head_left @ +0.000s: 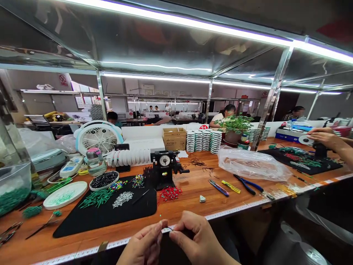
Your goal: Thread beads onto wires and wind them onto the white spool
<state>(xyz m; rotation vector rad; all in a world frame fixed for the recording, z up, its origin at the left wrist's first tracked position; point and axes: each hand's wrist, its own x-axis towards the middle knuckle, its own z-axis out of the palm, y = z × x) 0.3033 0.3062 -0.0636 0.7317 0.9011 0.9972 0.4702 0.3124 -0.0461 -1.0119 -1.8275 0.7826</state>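
At the front edge of the bench, my left hand (145,244) and my right hand (197,235) meet, both pinching with thumb and forefinger. A short thin dark strand (170,229) shows at the right fingertips. What sits in the left fingertips is too small to make out. Beyond them lies a black mat (132,213) bearing green pieces (96,198), small silvery-white pieces (122,199) and coloured beads (138,180). A red pile with light tips (169,193) lies beside the mat, near a black hand-cranked machine with a dial (164,165).
Cutters with blue-black handles (248,184), a yellow knife (231,187) and tweezers (218,187) lie right of centre. A white plate (79,187) and a bowl of black pieces (104,181) stand left. A plastic bag (253,163) lies behind. A co-worker's hands (327,138) work at right.
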